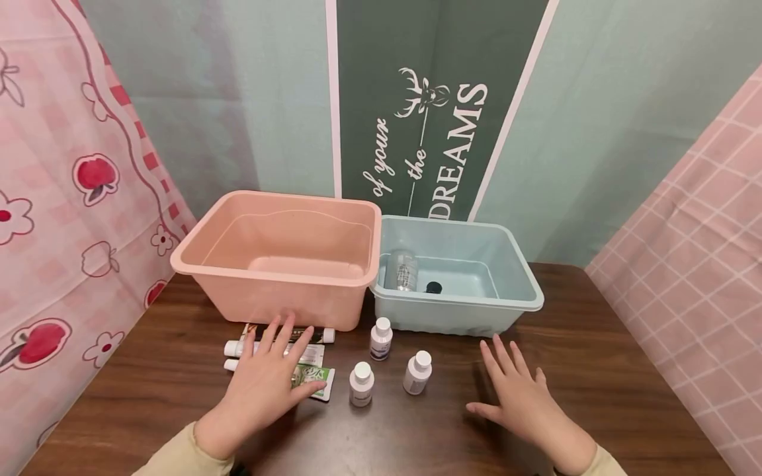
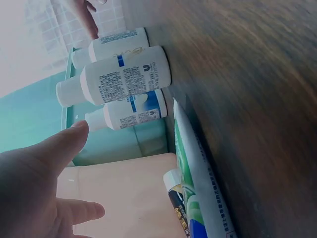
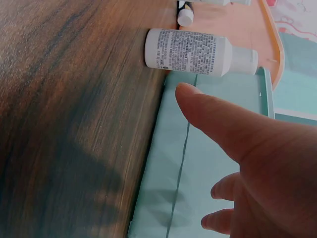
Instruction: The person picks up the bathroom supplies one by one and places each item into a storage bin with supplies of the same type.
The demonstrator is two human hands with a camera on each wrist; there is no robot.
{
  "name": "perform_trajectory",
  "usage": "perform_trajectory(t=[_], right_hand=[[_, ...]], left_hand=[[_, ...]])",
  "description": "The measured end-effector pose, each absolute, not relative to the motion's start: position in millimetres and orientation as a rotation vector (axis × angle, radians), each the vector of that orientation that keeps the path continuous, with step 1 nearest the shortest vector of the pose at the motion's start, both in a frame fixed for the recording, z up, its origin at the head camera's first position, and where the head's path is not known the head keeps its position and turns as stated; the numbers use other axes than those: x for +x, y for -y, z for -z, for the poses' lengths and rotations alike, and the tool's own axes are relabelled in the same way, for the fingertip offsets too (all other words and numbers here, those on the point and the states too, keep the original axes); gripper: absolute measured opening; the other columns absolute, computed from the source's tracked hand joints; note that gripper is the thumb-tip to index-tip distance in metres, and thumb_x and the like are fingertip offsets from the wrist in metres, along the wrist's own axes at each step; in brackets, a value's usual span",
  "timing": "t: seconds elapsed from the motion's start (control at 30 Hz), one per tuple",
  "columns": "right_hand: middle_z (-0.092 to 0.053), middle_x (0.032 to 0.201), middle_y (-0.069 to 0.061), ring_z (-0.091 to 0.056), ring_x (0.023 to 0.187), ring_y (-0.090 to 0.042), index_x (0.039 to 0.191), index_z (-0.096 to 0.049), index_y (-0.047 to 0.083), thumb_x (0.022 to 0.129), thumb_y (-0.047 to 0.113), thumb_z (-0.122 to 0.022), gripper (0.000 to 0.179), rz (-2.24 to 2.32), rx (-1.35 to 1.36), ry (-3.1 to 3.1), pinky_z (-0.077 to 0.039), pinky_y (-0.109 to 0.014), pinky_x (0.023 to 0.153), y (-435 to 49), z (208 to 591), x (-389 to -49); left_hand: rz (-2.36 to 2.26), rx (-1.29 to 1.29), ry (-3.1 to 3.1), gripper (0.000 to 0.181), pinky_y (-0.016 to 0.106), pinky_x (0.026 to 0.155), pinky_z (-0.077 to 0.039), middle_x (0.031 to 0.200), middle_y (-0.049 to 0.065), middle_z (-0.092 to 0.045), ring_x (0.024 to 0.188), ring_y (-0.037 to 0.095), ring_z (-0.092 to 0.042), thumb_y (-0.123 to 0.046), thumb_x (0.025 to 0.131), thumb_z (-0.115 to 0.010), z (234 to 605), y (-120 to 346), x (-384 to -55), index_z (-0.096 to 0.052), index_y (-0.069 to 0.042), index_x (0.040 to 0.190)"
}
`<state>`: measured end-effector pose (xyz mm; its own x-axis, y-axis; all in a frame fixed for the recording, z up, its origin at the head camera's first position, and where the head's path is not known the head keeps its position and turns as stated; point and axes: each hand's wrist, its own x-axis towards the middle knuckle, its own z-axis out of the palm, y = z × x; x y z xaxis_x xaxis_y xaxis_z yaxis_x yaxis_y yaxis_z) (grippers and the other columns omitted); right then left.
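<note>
In the head view my left hand (image 1: 264, 373) is spread with straight fingers over several toothpaste-like tubes, partly hiding them. Among these are a green-and-white tube (image 1: 315, 375) in front and a black tube with a white cap (image 1: 328, 336) at the back. My right hand (image 1: 518, 390), fingers spread and holding nothing, hovers over the table in front of the blue bin. Between the hands stand three small white bottles: one at the back (image 1: 381, 340), one in front (image 1: 361, 387), one to the right (image 1: 417, 374). Neither hand grips anything.
A pink bin (image 1: 276, 281) stands behind the tubes, its visible inside bare. Beside it, a light blue bin (image 1: 458, 304) contains a clear bottle (image 1: 402, 271) and a small black-topped item (image 1: 434, 287). Curtains hang behind and at both sides of the brown wooden table (image 1: 601, 370).
</note>
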<state>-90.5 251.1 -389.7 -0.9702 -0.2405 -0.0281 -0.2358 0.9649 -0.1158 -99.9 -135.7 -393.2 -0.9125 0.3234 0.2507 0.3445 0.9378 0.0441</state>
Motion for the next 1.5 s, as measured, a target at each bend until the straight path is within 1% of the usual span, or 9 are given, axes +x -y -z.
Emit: perform_trajectory(t=[0.13, 0.33, 0.6, 0.87, 1.0, 1.17, 1.23, 1.3, 1.5], right_hand=[[-0.022, 0.148, -0.025, -0.018, 0.133, -0.048, 0.144, -0.029, 0.003, 0.07, 0.057, -0.07, 0.1, 0.172, -0.368, -3.061, -0.027, -0.077, 0.082, -251.0, 390.5, -90.2], [-0.024, 0.148, -0.024, -0.019, 0.133, -0.047, 0.144, -0.031, 0.003, 0.07, 0.055, -0.07, 0.099, 0.176, -0.375, -3.074, -0.027, -0.076, 0.083, -250.3, 391.3, -90.2], [-0.024, 0.149, -0.022, -0.02, 0.133, -0.046, 0.144, -0.031, 0.004, 0.072, 0.053, -0.07, 0.096, 0.213, -0.405, -3.088, -0.026, -0.076, 0.084, -247.1, 390.7, -91.3], [-0.025, 0.148, -0.022, -0.021, 0.133, -0.046, 0.143, -0.032, 0.004, 0.072, 0.051, -0.071, 0.094, 0.2, -0.418, -3.117, -0.027, -0.076, 0.083, -248.9, 389.1, -91.9], [-0.025, 0.148, -0.022, -0.022, 0.132, -0.046, 0.143, -0.033, 0.003, 0.073, 0.05, -0.071, 0.093, 0.219, -0.414, -3.103, -0.027, -0.076, 0.083, -247.8, 389.2, -91.9], [-0.026, 0.148, -0.022, -0.022, 0.132, -0.046, 0.143, -0.033, 0.003, 0.073, 0.049, -0.071, 0.092, 0.226, -0.411, -3.108, -0.026, -0.076, 0.083, -247.7, 388.8, -92.3], [-0.027, 0.147, -0.022, -0.022, 0.132, -0.046, 0.143, -0.033, 0.003, 0.073, 0.049, -0.072, 0.092, 0.223, -0.416, -3.115, -0.027, -0.076, 0.083, -248.2, 388.5, -92.6], [-0.027, 0.147, -0.022, -0.022, 0.132, -0.046, 0.143, -0.033, 0.003, 0.073, 0.049, -0.072, 0.092, 0.221, -0.42, -3.118, -0.027, -0.076, 0.083, -248.5, 388.1, -92.9], [-0.025, 0.148, -0.022, -0.023, 0.132, -0.046, 0.143, -0.032, 0.003, 0.073, 0.048, -0.071, 0.092, 0.221, -0.426, -3.11, -0.026, -0.076, 0.084, -248.1, 387.6, -93.7]], left_hand=[[0.132, -0.502, 2.837, 0.081, 0.062, 0.103, -0.019, 0.143, 0.02, -0.037, 0.132, 0.039, -0.031, -0.066, 0.074, -0.059, 391.3, 136.6, -100.1, -0.048, -0.015, 0.137], [0.169, -0.467, 2.813, 0.079, 0.063, 0.099, -0.024, 0.141, 0.02, -0.039, 0.13, 0.039, -0.033, -0.063, 0.074, -0.062, 385.0, 138.9, -100.8, -0.05, -0.014, 0.135], [0.207, -0.423, 2.795, 0.081, 0.064, 0.099, -0.021, 0.143, 0.021, -0.036, 0.131, 0.039, -0.03, -0.062, 0.073, -0.064, 378.8, 148.1, -100.1, -0.048, -0.014, 0.137], [0.209, -0.43, 2.77, 0.08, 0.063, 0.099, -0.021, 0.144, 0.021, -0.034, 0.133, 0.038, -0.029, -0.061, 0.075, -0.063, 374.2, 149.0, -99.4, -0.047, -0.014, 0.137], [0.201, -0.445, 2.723, 0.079, 0.062, 0.099, -0.021, 0.144, 0.021, -0.035, 0.132, 0.038, -0.03, -0.06, 0.075, -0.063, 367.2, 150.4, -95.7, -0.047, -0.013, 0.137], [0.226, -0.503, 2.635, 0.076, 0.057, 0.1, -0.024, 0.145, 0.019, -0.034, 0.131, 0.037, -0.031, -0.057, 0.078, -0.06, 355.2, 151.0, -93.6, -0.045, -0.012, 0.138], [0.245, -0.528, 2.594, 0.075, 0.056, 0.1, -0.026, 0.145, 0.019, -0.034, 0.13, 0.037, -0.032, -0.057, 0.079, -0.059, 351.8, 151.2, -93.9, -0.045, -0.011, 0.138], [0.262, -0.546, 2.551, 0.074, 0.056, 0.099, -0.028, 0.144, 0.019, -0.035, 0.129, 0.038, -0.034, -0.059, 0.081, -0.054, 349.9, 152.1, -95.1, -0.047, -0.01, 0.136], [0.275, -0.607, 2.457, 0.079, 0.056, 0.097, -0.029, 0.14, 0.022, -0.038, 0.127, 0.04, -0.036, -0.068, 0.088, -0.029, 348.9, 155.9, -105.5, -0.048, -0.007, 0.134]])
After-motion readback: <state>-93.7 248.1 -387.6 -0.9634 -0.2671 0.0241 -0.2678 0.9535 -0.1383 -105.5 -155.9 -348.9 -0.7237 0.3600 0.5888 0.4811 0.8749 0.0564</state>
